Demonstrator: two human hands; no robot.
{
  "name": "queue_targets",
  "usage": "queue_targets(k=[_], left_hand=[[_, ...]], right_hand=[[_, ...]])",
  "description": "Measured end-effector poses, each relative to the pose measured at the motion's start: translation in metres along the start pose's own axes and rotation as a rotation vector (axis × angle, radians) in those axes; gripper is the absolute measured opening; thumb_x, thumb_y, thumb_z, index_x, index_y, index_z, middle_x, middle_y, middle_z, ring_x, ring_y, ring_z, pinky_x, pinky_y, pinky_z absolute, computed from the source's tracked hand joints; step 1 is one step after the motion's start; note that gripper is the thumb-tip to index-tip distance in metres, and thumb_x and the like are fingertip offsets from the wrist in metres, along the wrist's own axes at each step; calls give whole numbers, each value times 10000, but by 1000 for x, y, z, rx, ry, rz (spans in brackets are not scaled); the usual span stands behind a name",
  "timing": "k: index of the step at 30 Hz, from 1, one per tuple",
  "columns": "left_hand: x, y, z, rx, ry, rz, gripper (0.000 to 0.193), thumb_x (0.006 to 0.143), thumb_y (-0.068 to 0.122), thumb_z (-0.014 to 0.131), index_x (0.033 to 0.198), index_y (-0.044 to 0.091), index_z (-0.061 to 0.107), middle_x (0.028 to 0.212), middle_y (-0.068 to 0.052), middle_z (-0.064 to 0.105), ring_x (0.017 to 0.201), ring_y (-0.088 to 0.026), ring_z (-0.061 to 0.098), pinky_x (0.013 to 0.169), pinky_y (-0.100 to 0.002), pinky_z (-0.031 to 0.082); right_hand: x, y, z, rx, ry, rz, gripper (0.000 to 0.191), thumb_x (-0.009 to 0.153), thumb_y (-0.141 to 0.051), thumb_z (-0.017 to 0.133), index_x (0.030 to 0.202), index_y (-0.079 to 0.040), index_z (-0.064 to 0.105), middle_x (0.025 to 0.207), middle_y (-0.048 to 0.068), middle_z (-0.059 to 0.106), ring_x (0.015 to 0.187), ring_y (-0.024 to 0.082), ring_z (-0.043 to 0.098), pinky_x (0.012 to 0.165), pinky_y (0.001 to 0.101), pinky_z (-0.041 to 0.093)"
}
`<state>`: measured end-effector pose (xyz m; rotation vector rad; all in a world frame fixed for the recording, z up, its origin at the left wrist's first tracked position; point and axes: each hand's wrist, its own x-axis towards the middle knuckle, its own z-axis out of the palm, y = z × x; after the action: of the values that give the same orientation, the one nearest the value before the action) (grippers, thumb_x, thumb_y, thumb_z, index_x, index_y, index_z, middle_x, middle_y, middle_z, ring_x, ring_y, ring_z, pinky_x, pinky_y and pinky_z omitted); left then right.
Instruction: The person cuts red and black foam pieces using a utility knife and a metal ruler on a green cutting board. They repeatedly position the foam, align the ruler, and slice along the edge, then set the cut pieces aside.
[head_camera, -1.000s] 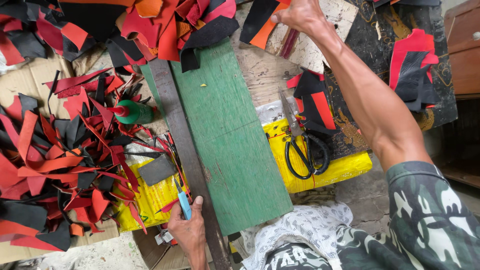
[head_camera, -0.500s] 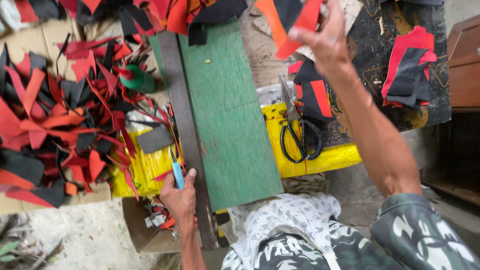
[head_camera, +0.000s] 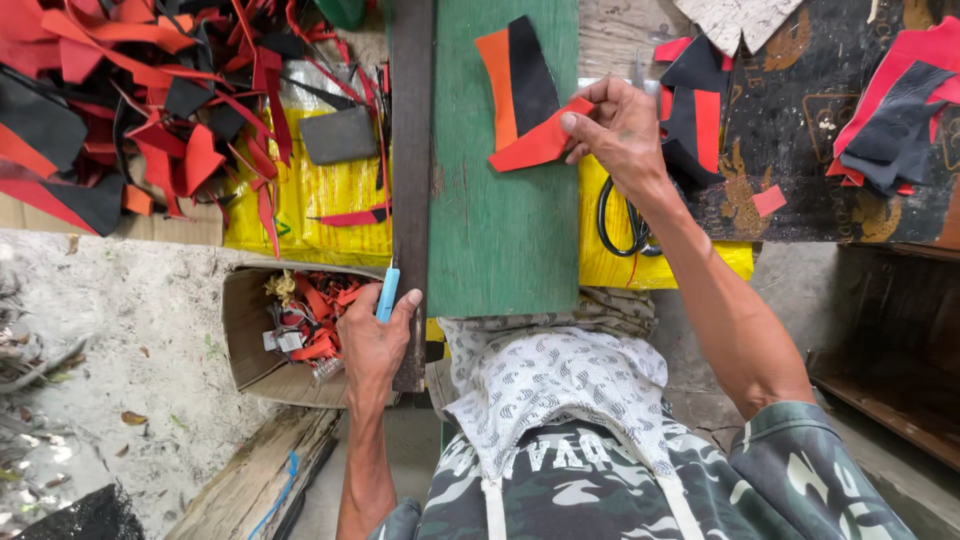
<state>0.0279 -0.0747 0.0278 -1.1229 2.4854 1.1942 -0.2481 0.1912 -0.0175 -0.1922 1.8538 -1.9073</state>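
In the head view, the right hand (head_camera: 622, 128) is raised over the far half of a green board (head_camera: 500, 215), its thumb and fingertips pinched on a red and black cut piece (head_camera: 522, 95) that lies partly on the board near its right edge, the red tip pointing toward the hand. The left hand (head_camera: 375, 340) rests at the board's near left corner, fingers curled around a light blue tool (head_camera: 387, 294), the thumb pressed against a dark wooden strip (head_camera: 411, 170) that runs along the board's left edge. Black-handled scissors (head_camera: 622, 222) lie on a yellow sack (head_camera: 670, 260) just off the board's right edge, partly hidden behind the right wrist. Left of the strip, more yellow sacking carries a heap of red and black scraps (head_camera: 150, 110) and a grey rectangular block (head_camera: 338, 136). Below that, an open cardboard box (head_camera: 250, 335) holds small red offcuts, just beside the left hand. A patterned white cloth (head_camera: 555, 385) lies at the board's near edge over the person's lap. More red and black pieces (head_camera: 895, 115) sit on a dark sheet at the far right.
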Motion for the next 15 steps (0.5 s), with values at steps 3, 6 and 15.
queue_targets(k=[3,6,15], left_hand=[[5,-6,-10,-13,-65,76,420,869,319,866,819,-46,664,581,-103,523,538,-151,438,501,-351,388],[11,-6,-42,-367,-236,35,286,860,241,842,866,-24,734,673,-22,616,570,-86,505,507,-303,408],[-12,28,-101,-757,-170,-77,273,927,213,751,1038,-32,707,714,-95,715,510,-111,653,414,-249,517]], right_hand=[[-2,2,8,37,-63,58,466,942,-37,758,1299,81,483,899,133,686,728,173,714,600,297,616],[-9,4,23,40,-109,47,571,949,-40,750,1423,94,462,928,137,689,756,167,707,624,304,621],[-5,0,59,109,-162,117,547,983,-57,696,1437,117,446,947,184,711,771,216,740,640,325,645]])
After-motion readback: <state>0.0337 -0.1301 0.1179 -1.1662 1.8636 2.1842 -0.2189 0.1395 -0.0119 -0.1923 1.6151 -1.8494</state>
